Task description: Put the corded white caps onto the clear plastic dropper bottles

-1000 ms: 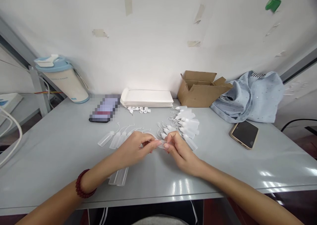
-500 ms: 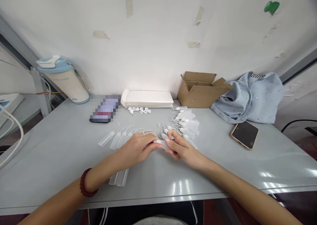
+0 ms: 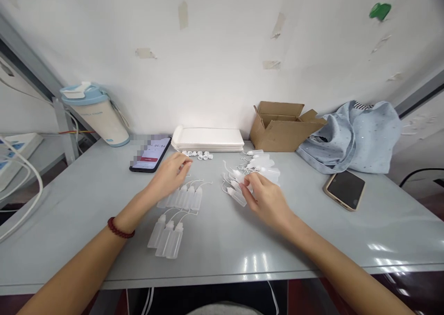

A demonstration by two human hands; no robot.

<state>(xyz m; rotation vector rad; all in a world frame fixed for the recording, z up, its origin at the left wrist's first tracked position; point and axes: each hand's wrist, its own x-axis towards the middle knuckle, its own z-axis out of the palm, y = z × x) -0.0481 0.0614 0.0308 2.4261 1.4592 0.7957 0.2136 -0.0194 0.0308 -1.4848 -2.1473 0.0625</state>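
Observation:
My left hand [image 3: 169,174] reaches forward over the grey table [image 3: 86,204], fingers stretched out and empty, its tips just short of a row of small white caps [image 3: 198,155]. My right hand [image 3: 265,197] is curled over the near edge of a pile of small clear dropper bottles [image 3: 262,164], fingers pinched on one small bottle [image 3: 237,196]. Between the hands lies a row of capped bottles [image 3: 185,197]. Three more capped bottles [image 3: 166,234] lie closer to me. A red bead bracelet [image 3: 120,229] is on my left wrist.
A lit phone [image 3: 151,153] lies at the back left beside a stack of white trays [image 3: 208,139]. An open cardboard box [image 3: 280,125], a blue cloth bag [image 3: 354,134] and a dark phone [image 3: 345,189] sit at the right. A blue-lidded jug [image 3: 97,114] stands at the far left.
My hands were together on one bottle; they have parted. The left hand moved forward towards the caps and the right moved onto the bottle pile. The camera view shifted slightly.

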